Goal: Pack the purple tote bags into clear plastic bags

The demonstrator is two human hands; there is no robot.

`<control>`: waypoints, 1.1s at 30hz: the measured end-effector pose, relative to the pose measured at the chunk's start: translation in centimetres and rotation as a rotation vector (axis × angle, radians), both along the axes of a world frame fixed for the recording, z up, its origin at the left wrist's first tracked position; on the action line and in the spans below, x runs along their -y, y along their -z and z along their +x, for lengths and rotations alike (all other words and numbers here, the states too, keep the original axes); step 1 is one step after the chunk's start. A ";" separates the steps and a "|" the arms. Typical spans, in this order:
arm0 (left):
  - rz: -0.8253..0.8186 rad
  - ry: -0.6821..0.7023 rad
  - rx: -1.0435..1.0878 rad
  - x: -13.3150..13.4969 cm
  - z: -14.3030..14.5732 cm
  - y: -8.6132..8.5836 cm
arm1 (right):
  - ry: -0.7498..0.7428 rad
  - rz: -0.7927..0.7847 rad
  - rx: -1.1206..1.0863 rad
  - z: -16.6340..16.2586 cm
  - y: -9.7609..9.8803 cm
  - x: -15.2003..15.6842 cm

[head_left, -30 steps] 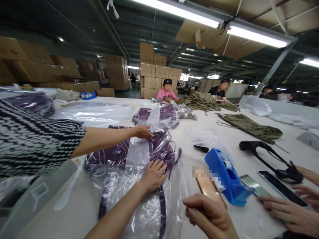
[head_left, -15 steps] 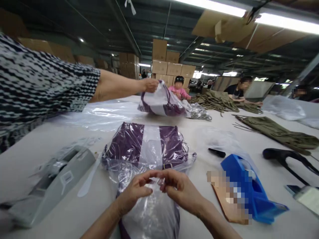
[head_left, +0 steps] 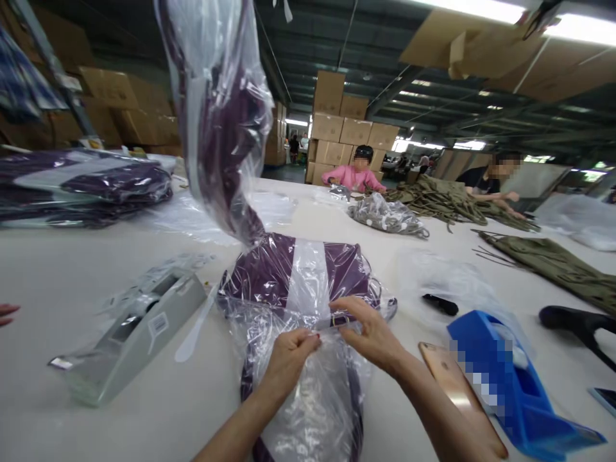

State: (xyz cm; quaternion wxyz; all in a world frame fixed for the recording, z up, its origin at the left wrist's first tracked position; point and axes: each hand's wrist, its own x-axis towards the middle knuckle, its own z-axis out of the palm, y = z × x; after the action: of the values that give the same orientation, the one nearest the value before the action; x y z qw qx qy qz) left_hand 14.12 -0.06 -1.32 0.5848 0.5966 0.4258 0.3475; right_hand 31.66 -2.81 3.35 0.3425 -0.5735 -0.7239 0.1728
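A folded purple garment (head_left: 260, 269) with a pale band across it lies before me in a clear plastic bag (head_left: 322, 398). My left hand (head_left: 291, 356) is closed in a pinch on the bag's plastic near the middle. Just right of it, my right hand (head_left: 370, 337) rests on the bag, thumb and index finger apart beside the pale band. Another bagged purple garment (head_left: 221, 128) hangs in the air above the far left corner, its lower end near the bag; whatever carries it is out of view. A co-worker's fingertips (head_left: 7, 312) show at the left edge.
To the left stand a grey tape dispenser (head_left: 139, 327) and stacked bagged garments (head_left: 81, 186). On the right are a blue tape dispenser (head_left: 510, 378), a phone (head_left: 457, 391), a black cutter (head_left: 440, 304) and olive garments (head_left: 553, 263). Two people work across the table.
The co-worker's arm has swung out of view, and the bagged garment now hangs high on the left. My hands, formerly together, have parted; the right moved forward onto the bag. The view shifted left.
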 end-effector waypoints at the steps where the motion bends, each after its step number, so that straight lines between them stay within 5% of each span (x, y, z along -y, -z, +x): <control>1: 0.000 -0.017 -0.006 -0.1 -0.2 0.1 | 0.000 -0.069 0.032 0.7 0.6 -0.3; 6: -0.028 -0.077 -0.028 -0.9 -0.8 0.7 | 0.040 -0.222 0.169 2.5 3.2 -1.5; 13: -0.088 -0.101 -0.146 -2.2 -1.1 1.6 | -0.036 -0.331 0.029 4.2 4.5 -2.8; 24: 0.683 -0.027 -0.764 -4.3 -2.2 1.9 | 0.098 -0.214 0.197 2.7 6.6 -4.7; 33: 0.864 -0.092 -1.008 -5.4 -2.5 4.1 | 0.248 -0.047 0.264 1.2 9.5 -5.1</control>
State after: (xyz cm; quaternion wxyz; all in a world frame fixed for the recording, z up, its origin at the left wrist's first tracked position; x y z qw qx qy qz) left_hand 11.62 5.30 -5.43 0.0068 0.8481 0.4945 0.1901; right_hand 32.85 2.34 -6.15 0.2496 -0.6838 -0.6821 0.0691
